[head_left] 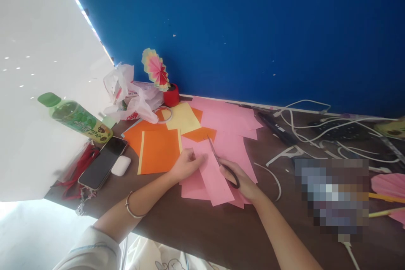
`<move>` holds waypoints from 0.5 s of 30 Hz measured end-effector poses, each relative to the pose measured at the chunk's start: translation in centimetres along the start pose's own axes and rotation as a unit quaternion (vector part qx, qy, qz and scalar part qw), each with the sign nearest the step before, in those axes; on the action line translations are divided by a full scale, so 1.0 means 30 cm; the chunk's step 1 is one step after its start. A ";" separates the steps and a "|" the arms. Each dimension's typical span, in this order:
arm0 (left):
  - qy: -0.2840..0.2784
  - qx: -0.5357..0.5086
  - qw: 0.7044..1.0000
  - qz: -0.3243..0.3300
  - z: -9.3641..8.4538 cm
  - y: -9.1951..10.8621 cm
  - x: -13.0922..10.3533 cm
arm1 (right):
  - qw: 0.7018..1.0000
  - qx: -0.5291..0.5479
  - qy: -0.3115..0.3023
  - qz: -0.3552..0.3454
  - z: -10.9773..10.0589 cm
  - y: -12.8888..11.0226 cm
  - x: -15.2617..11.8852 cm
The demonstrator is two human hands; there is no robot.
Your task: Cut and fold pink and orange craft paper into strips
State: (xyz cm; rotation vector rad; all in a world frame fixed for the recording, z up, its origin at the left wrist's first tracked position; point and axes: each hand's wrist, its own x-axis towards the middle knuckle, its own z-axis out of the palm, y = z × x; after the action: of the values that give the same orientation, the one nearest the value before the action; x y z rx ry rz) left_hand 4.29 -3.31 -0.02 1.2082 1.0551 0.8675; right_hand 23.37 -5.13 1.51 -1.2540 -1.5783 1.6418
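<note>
My left hand [188, 163] is closed on the left edge of a sheet of pink paper [217, 186], thumb on top. In my right hand [240, 179] is a pair of black-handled scissors [214, 150], fingers in the loops. Its blades point up and away, lying across the sheet; I cannot tell how far they are apart. Under and behind the held sheet lie more pink sheets [232, 145]. Orange paper [161, 152] with yellow edges lies left of them, and a yellow sheet [183, 117] lies further back.
At left are a green-capped bottle [79, 118], a phone [104, 162] and a white earphone case [121, 165]. A plastic bag [136, 97], a red pot [171, 95] and a folded paper fan [155, 68] stand by the blue wall. White cables [303, 128] and a blurred-out object [332, 194] lie right.
</note>
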 end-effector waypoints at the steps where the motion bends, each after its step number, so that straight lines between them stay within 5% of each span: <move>1: -0.001 0.000 1.000 0.001 0.000 0.000 0.000 | 1.000 0.000 0.001 0.001 0.001 -0.002 0.000; 15: 0.000 -0.006 1.000 0.009 0.002 0.007 0.001 | 1.000 0.009 -0.012 -0.002 0.005 -0.001 -0.001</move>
State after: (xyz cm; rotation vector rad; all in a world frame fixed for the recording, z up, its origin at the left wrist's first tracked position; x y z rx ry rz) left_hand 4.37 -3.25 0.18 1.2103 1.0393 0.8866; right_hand 23.26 -5.20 1.52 -1.2255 -1.5762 1.6716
